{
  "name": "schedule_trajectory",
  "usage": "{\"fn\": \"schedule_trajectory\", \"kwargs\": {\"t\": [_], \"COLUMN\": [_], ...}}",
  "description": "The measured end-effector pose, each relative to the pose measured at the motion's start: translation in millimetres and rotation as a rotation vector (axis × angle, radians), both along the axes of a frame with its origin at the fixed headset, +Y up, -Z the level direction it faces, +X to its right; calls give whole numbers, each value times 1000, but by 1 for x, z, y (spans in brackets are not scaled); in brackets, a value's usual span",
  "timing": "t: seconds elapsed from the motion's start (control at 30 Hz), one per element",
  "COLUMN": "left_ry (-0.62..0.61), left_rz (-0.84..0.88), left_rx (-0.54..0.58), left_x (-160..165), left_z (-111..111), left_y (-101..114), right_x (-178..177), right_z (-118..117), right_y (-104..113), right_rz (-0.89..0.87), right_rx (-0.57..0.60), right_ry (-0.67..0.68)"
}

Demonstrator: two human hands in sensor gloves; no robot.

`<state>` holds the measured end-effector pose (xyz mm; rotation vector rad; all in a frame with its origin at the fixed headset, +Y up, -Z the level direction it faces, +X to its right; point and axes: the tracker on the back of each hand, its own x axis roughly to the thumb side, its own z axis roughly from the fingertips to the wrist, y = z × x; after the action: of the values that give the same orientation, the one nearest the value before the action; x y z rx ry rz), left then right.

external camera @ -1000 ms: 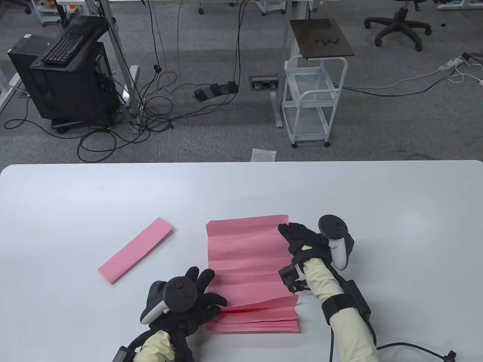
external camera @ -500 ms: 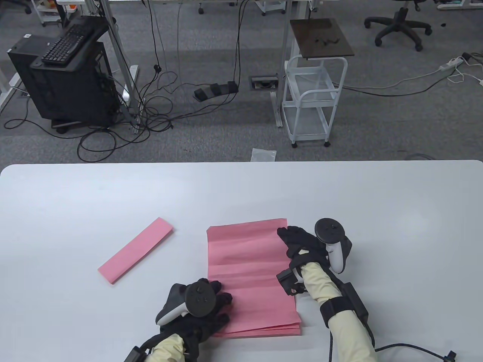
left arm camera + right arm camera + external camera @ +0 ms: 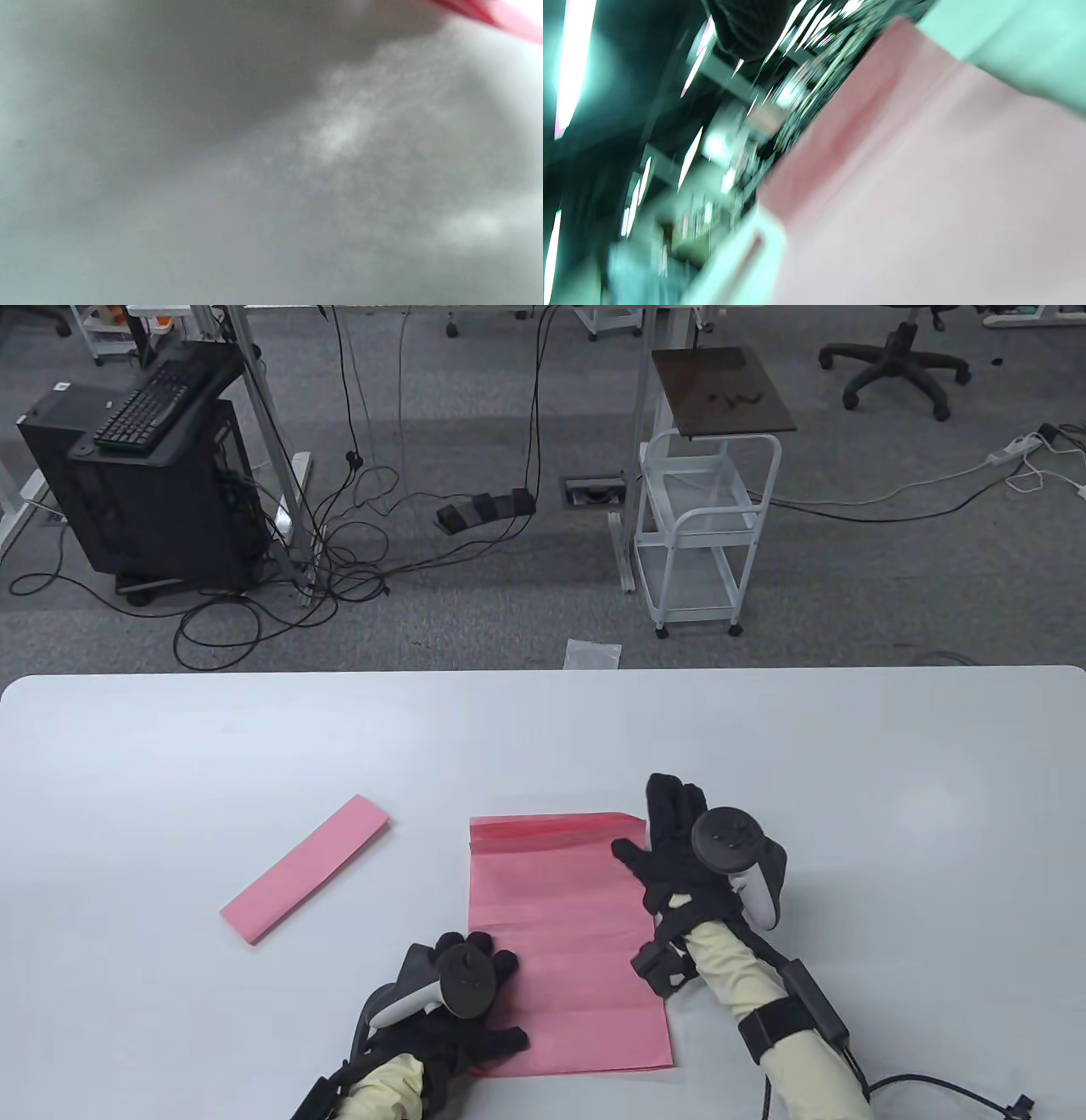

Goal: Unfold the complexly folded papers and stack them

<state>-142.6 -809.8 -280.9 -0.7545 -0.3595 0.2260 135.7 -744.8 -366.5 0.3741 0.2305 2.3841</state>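
A pink sheet of paper (image 3: 564, 942), creased across, lies spread near the front middle of the white table (image 3: 170, 746), with its far strip slightly raised. My left hand (image 3: 475, 993) rests flat, fingers spread, on its near left edge. My right hand (image 3: 657, 840) lies open on its far right edge, fingers pointing away. A second pink paper (image 3: 305, 867), folded into a narrow strip, lies to the left. The right wrist view shows the sheet (image 3: 946, 190) blurred. The left wrist view shows only blurred table and a sliver of pink paper (image 3: 500, 17).
The table's far edge (image 3: 543, 672) borders a carpeted floor with a white cart (image 3: 708, 534), cables and a computer tower (image 3: 144, 483). A black cable (image 3: 933, 1082) trails from my right forearm at the table's front right.
The sheet has been pulled open toward me; the pleated stack at its near end has flattened out. My left hand slid toward the near edge. My right hand opened and reached further away.
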Motion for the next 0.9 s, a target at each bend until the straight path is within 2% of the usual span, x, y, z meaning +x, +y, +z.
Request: {"fn": "schedule_trajectory", "kwargs": {"t": [0.03, 0.13, 0.2, 0.27, 0.3, 0.33, 0.37, 0.47, 0.57, 0.63, 0.73, 0.83, 0.87, 0.9], "left_ry": [0, -3, -8, -8, -5, -4, -2, 3, 3, 1, -1, -4, -4, -4], "left_rz": [-2, -22, -34, -39, -43, -43, -44, -44, -43, -43, -43, -45, -45, -45], "left_rx": [-6, -16, -23, -25, -28, -28, -28, -30, -29, -29, -29, -31, -31, -31], "left_x": [0, 0, 0, 0, -1, -1, -1, -1, -1, -1, -1, -1, -1, 0], "left_z": [0, 0, 0, 0, 0, 0, 1, 1, 1, 0, 0, 1, 1, 1], "left_y": [0, -1, -2, -3, -3, -3, -3, -2, -3, -3, -3, -3, -3, -3], "right_x": [-13, -44, -56, -61, -58, -53, -46, -16, 22, 35, 31, 14, 4, -3], "right_z": [19, 63, 75, 75, 73, 71, 71, 71, 74, 77, 80, 79, 78, 76], "right_y": [-7, -31, -42, -53, -61, -63, -65, -61, -58, -60, -57, -41, -36, -34], "right_rz": [177, 439, 438, 454, 544, 550, 498, 524, 516, 485, 499, 566, 550, 512], "right_rx": [1, -182, -237, -257, -258, -284, -349, -322, -373, -381, -340, -219, -162, -159], "right_ry": [159, 496, 550, 529, 517, 548, 518, 452, 366, 328, 325, 376, 404, 420]}}
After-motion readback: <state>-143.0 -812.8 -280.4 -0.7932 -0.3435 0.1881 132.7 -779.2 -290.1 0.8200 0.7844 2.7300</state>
